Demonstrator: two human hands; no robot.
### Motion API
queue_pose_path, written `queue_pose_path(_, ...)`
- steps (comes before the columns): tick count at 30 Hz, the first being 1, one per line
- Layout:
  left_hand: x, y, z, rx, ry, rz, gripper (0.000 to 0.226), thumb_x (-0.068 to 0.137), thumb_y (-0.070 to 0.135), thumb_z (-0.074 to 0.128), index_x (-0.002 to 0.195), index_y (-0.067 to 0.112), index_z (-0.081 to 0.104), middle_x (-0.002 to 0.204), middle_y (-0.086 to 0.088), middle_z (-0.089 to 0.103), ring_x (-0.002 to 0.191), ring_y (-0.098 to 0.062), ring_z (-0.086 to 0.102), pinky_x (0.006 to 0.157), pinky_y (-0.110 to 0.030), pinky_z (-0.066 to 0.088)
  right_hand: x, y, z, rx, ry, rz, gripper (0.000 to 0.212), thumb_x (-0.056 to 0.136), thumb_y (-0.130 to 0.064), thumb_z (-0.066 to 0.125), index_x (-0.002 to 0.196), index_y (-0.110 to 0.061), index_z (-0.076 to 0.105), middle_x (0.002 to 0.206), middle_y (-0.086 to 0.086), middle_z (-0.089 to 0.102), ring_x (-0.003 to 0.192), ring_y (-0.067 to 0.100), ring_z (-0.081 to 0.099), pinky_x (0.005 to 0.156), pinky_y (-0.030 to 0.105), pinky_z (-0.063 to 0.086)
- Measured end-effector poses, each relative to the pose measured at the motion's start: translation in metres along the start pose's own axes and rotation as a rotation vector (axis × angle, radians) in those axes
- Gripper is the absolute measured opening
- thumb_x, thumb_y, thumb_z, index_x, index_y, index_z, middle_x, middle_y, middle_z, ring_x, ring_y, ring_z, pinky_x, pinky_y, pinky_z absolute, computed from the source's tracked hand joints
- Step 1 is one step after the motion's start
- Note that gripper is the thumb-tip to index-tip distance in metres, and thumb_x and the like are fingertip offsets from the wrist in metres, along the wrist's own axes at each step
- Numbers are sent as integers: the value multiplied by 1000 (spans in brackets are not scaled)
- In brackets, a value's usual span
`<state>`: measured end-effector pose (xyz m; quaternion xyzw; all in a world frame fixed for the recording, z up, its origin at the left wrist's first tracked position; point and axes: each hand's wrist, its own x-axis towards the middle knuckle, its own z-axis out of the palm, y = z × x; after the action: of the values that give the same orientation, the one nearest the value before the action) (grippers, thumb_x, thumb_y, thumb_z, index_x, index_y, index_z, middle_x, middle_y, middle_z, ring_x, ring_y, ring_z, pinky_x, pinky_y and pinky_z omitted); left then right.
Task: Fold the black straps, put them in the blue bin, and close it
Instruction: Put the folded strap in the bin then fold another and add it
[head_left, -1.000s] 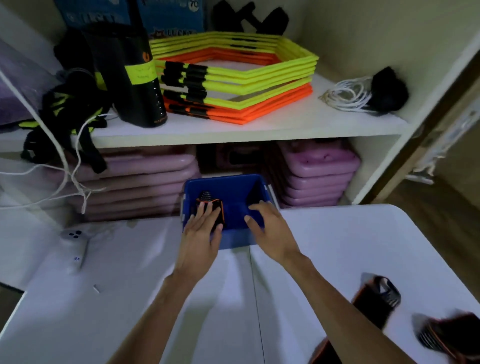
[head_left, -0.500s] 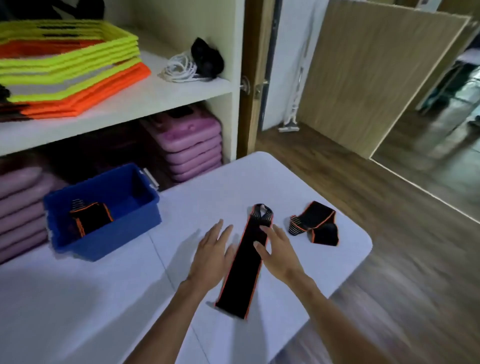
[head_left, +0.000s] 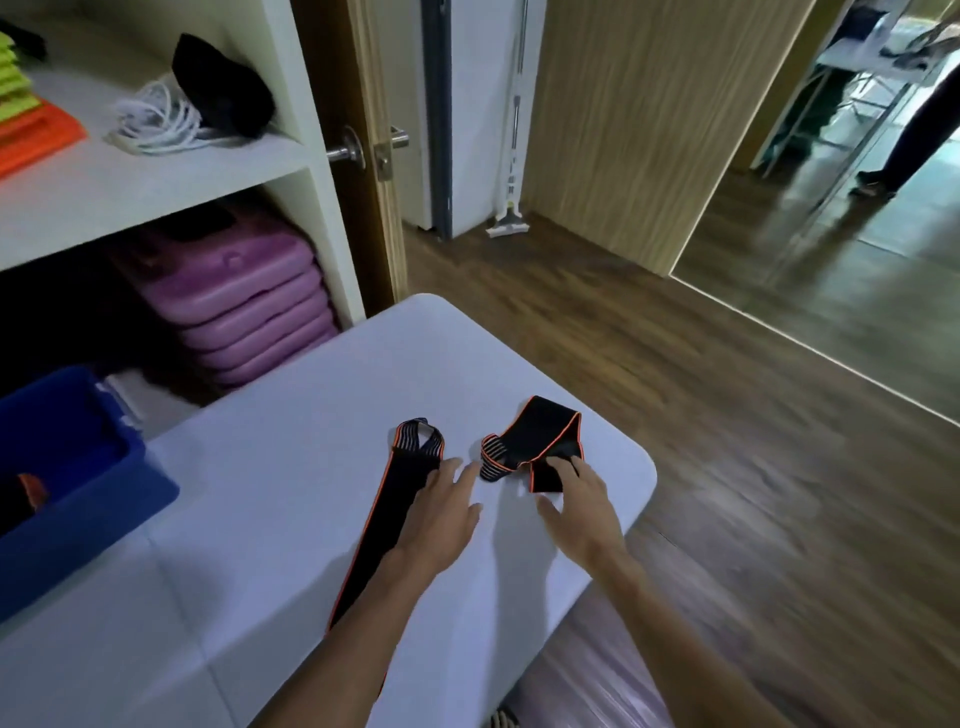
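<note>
My left grip (head_left: 441, 512) lies spread and flat on the desk (head_left: 270, 467), its palm over the right edge of the long strap (head_left: 387, 525), which runs unfolded from its striped loop end toward the desk's near edge. My right grip (head_left: 576, 506) is also spread, with the fingertips (head_left: 563, 465) resting on the crumpled strap (head_left: 535, 447) that sits close to the desk's far right corner; nothing is pinched yet on either side. The blue bin (head_left: 88, 493) stands open at the desk's left edge, well apart from both straps, with something dark and orange-trimmed showing inside it. I see no lid in view.

The risks from here, as I judge them:
- The crumpled strap lies near the rounded corner. If I drag it outward while straightening it, one end could slide over the desk's right edge and pull the rest to the floor.
- The long strap's near end is hidden under my left forearm, so I cannot tell whether it overhangs the near edge. If it does, a careless tug could tip it off.
- Both straps look soft and springy, so a loose fold may open again on the way to the bin.
- Working both at once with flat palms gives little hold. Taking one strap at a time seems safer.
</note>
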<state>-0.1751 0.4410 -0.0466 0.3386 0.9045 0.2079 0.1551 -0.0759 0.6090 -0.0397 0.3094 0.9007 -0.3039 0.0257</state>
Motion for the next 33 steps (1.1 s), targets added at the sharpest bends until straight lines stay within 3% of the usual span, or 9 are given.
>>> queue_pose_path(4,35,23,15,-301,86,-209,49,94,41,50,132,11,44,118,-13,54,109,-29,55,87,-36,47,25,22,-4,135,28,163,52,95,-30,53,143,-25,34,138,9,42,128,32,37,94,43,43)
queue_pose_path(8,69,40,22,-342,149,-525,59,93,50,47,123,0,47,123,-17,54,107,-33,56,72,-30,36,46,37,1,290,38,242,65,93,-34,57,149,-19,26,112,12,59,114,34,51,92,44,45)
queue_pose_path(12,98,36,28,-279,127,-605,38,90,30,56,111,-2,54,116,-20,58,97,-34,61,66,-32,40,54,41,8,496,41,323,49,93,-21,61,137,-13,43,90,-1,59,94,23,58,77,31,46)
queue_pose_path(17,96,24,2,-164,129,-486,25,82,3,53,106,4,61,110,-16,59,99,-36,59,80,-40,48,40,30,17,656,-37,305,8,88,-17,66,94,-14,62,84,1,67,74,14,60,60,21,41)
queue_pose_path(20,86,2,-29,-81,218,-370,29,80,-1,48,102,9,63,108,-15,57,97,-36,59,81,-42,48,14,12,22,761,-156,217,13,88,-14,68,93,-4,64,72,-1,63,64,12,55,58,19,41)
queue_pose_path(23,73,-30,-58,-2,246,-267,30,82,0,44,101,13,64,107,-12,56,94,-35,59,81,-39,48,-24,-9,33,872,-318,95,31,86,-20,70,99,5,58,78,6,58,71,17,52,60,24,40)
queue_pose_path(26,59,-57,-83,7,241,-198,26,84,3,47,93,17,67,99,-7,54,90,-32,58,74,-33,43,-68,-34,45,950,-506,8,6,87,-10,70,88,-9,64,81,0,65,78,15,60,68,23,45)
queue_pose_path(28,57,-70,-97,32,239,-133,26,84,1,48,91,17,68,99,-7,54,88,-30,58,73,-31,41,-99,-53,58,984,-597,-21,16,88,0,68,82,-13,61,71,-10,62,71,8,59,69,19,44)
queue_pose_path(33,59,-75,-112,26,216,67,16,89,7,54,94,14,67,101,-9,55,91,-28,58,80,-34,44,-142,-81,100,934,-541,-9,25,79,-24,80,87,-11,60,75,2,52,72,15,51,68,23,40)
